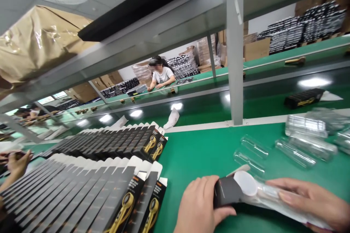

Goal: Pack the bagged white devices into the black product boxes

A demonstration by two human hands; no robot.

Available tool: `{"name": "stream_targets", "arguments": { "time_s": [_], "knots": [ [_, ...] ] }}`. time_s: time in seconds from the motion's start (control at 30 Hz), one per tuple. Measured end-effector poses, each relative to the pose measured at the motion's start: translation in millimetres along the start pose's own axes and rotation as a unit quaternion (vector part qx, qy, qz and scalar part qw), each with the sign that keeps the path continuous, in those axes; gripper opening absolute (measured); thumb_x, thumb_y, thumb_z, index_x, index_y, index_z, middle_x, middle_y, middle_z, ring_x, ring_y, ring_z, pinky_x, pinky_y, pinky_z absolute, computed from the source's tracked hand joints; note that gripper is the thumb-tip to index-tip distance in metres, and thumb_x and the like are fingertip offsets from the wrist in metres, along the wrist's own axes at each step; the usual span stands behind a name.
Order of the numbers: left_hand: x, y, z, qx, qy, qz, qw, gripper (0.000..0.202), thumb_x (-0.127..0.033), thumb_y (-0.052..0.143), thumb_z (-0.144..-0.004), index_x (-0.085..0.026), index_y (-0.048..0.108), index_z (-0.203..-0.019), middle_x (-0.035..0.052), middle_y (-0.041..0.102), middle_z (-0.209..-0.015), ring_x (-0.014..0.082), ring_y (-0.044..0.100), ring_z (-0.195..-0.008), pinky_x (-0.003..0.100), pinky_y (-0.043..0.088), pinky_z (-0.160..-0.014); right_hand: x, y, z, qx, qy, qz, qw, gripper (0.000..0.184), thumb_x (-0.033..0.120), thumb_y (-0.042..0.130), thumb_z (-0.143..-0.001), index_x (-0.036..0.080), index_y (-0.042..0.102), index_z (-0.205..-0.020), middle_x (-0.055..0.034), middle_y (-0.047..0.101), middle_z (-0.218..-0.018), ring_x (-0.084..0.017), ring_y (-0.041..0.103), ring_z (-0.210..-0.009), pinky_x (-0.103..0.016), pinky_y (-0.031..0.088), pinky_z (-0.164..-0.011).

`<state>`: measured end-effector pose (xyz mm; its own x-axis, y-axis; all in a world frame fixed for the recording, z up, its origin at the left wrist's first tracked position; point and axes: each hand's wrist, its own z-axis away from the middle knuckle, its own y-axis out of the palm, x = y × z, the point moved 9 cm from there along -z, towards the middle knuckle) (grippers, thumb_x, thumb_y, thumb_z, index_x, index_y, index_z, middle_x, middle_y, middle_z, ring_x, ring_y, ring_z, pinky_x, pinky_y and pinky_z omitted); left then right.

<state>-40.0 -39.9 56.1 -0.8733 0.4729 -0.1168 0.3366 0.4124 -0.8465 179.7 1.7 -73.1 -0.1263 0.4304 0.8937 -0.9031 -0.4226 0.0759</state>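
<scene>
Black box [226, 190], clear blister pack [276, 198] part-inserted

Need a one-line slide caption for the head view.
Left hand holds black box; right hand feeds clear blister pack in.

Flat black cartons [82, 193] lying fanned at 8 o'clock, clear blister trays [306, 125] sitting at 3, a co-worker [162, 74] sitting at 12.

Black carton sleeve [226, 191] and clear blister pack [270, 198], low on green bench.
Sleeve lying flat, open end rightward; pack's round white end entered at its mouth; remainder trailing right.
</scene>
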Motion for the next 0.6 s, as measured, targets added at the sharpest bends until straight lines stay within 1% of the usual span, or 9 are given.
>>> {"name": "stream_targets", "arguments": {
  "time_s": [0.07, 0.1, 0.17, 0.2, 0.33, 0.4, 0.47, 0.53, 0.6],
  "knots": [
    [-9.3, -3.3, -0.9, -0.022, 0.034, 0.003, 0.999, 0.065, -0.075, 0.032, -0.079, -0.020, 0.053, -0.107, 0.0003, 0.067, -0.089, 0.0162, 0.063, -0.072, 0.030, 0.051, -0.063, 7.7, -2.2, 0.2, 0.018, -0.020, 0.067, 0.997, 0.062, 0.071, 0.064, -0.069, 0.026, 0.066, -0.111, -0.0060, 0.063, -0.081, -0.010, 0.048, -0.057, -0.019, 0.032, -0.049],
    [-16.4, -3.7, -1.4, -0.031, 0.059, -0.002, 0.998, 0.067, -0.075, 0.028, -0.079, -0.019, 0.054, -0.105, 0.0001, 0.067, -0.087, 0.0158, 0.062, -0.068, 0.030, 0.049, -0.061, 12.5, -0.4, 0.4, 0.030, -0.041, 0.095, 0.994, 0.061, 0.070, 0.066, -0.067, 0.025, 0.067, -0.108, -0.0071, 0.065, -0.092, -0.016, 0.055, -0.070, -0.021, 0.039, -0.058],
    [-31.5, -2.9, -1.3, -0.053, 0.112, -0.031, 0.992, 0.068, -0.071, 0.016, -0.084, -0.018, 0.055, -0.099, -0.0004, 0.066, -0.080, 0.0158, 0.059, -0.060, 0.031, 0.045, -0.055, 20.7, 10.5, 1.9, 0.062, -0.082, 0.130, 0.986, 0.054, 0.065, 0.066, -0.069, 0.023, 0.068, -0.104, -0.0061, 0.065, -0.102, -0.024, 0.057, -0.090, -0.026, 0.042, -0.077],
    [-37.6, -2.1, -0.9, -0.064, 0.133, -0.048, 0.988, 0.069, -0.068, 0.011, -0.086, -0.018, 0.056, -0.097, -0.0007, 0.065, -0.077, 0.0160, 0.057, -0.057, 0.032, 0.043, -0.053, 23.9, 18.1, 3.2, 0.077, -0.099, 0.141, 0.982, 0.052, 0.064, 0.064, -0.072, 0.023, 0.067, -0.103, -0.0052, 0.065, -0.100, -0.024, 0.057, -0.093, -0.027, 0.041, -0.080],
    [-41.6, -1.2, -1.9, -0.069, 0.154, -0.051, 0.984, 0.069, -0.067, 0.009, -0.087, -0.017, 0.056, -0.096, -0.0016, 0.065, -0.076, 0.0152, 0.056, -0.055, 0.031, 0.041, -0.052, 27.6, 40.2, 6.1, 0.100, -0.135, 0.101, 0.981, 0.052, 0.065, 0.058, -0.077, 0.022, 0.065, -0.105, -0.0049, 0.064, -0.099, -0.022, 0.057, -0.089, -0.026, 0.041, -0.075],
    [-38.2, -1.8, -3.5, -0.046, 0.154, -0.020, 0.987, 0.068, -0.070, 0.013, -0.085, -0.017, 0.055, -0.098, -0.0020, 0.066, -0.080, 0.0141, 0.057, -0.058, 0.030, 0.042, -0.054, 23.7, 41.5, 5.9, 0.093, -0.132, 0.053, 0.985, 0.055, 0.066, 0.060, -0.073, 0.022, 0.066, -0.105, -0.0062, 0.063, -0.100, -0.021, 0.058, -0.087, -0.025, 0.042, -0.070],
    [-32.9, -1.7, -5.0, -0.021, 0.138, -0.003, 0.990, 0.069, -0.073, 0.019, -0.083, -0.017, 0.054, -0.104, -0.0016, 0.067, -0.086, 0.0145, 0.060, -0.065, 0.030, 0.045, -0.060, 15.9, 38.3, 6.3, 0.077, -0.101, -0.001, 0.992, 0.056, 0.066, 0.065, -0.070, 0.022, 0.067, -0.104, -0.0070, 0.063, -0.099, -0.018, 0.058, -0.079, -0.022, 0.041, -0.062],
    [-27.0, 2.3, -5.6, 0.011, 0.110, -0.006, 0.994, 0.073, -0.077, 0.024, -0.078, -0.018, 0.053, -0.110, -0.0006, 0.066, -0.089, 0.0163, 0.062, -0.070, 0.032, 0.047, -0.065, 7.6, 34.9, 9.4, 0.055, -0.051, -0.033, 0.997, 0.060, 0.066, 0.067, -0.068, 0.021, 0.066, -0.108, -0.0069, 0.063, -0.092, -0.011, 0.052, -0.062, -0.018, 0.033, -0.050],
    [-22.1, 9.1, -4.5, 0.046, 0.081, -0.012, 0.996, 0.076, -0.082, 0.025, -0.074, -0.019, 0.054, -0.107, -0.0003, 0.065, -0.084, 0.0180, 0.061, -0.069, 0.034, 0.047, -0.064, 4.9, 35.1, 14.6, 0.043, -0.014, -0.047, 0.998, 0.065, 0.067, 0.067, -0.067, 0.020, 0.064, -0.112, -0.0066, 0.061, -0.086, -0.005, 0.037, -0.051, -0.016, 0.020, -0.043]
  ]
}}
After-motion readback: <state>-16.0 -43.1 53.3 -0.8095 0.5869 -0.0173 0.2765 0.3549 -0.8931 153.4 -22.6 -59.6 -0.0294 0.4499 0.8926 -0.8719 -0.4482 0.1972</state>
